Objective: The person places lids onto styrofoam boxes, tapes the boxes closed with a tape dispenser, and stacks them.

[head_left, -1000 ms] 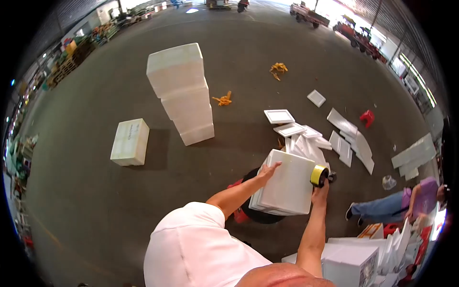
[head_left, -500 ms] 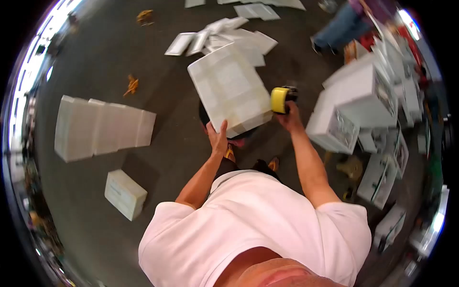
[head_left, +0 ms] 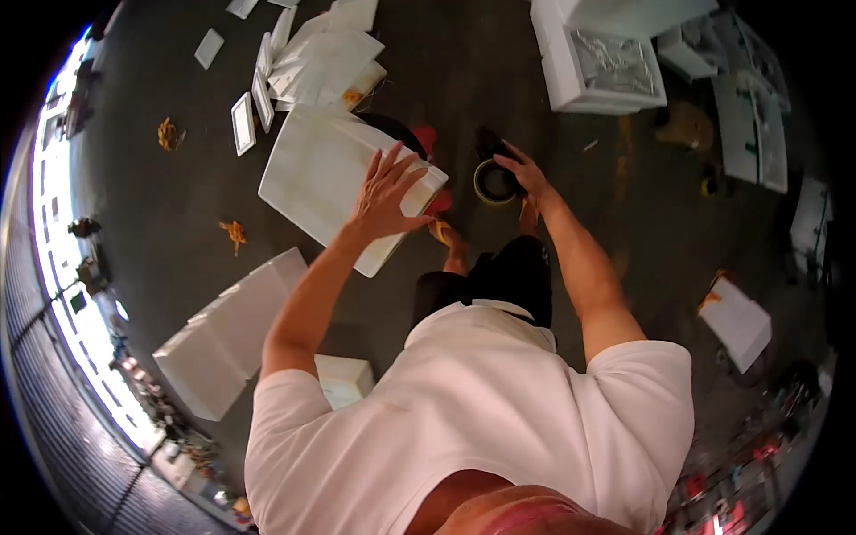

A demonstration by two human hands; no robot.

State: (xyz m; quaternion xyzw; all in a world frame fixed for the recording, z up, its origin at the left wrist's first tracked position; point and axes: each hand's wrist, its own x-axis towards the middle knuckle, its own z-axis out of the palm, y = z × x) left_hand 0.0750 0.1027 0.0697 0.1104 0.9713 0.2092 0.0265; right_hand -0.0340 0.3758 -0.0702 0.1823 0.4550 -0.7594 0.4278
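From here, the left hand (head_left: 389, 193) is lying spread, palm down, on the white foam box (head_left: 334, 169), which is sitting tilted on a dark round stand (head_left: 392, 132). The right hand (head_left: 526, 174) is gripping a tape dispenser (head_left: 496, 178) — its roll hanging over the floor (head_left: 571, 232), just apart from the box. The hands are staying well apart — thin white panels (head_left: 316, 58) are lying in a heap beyond the box.
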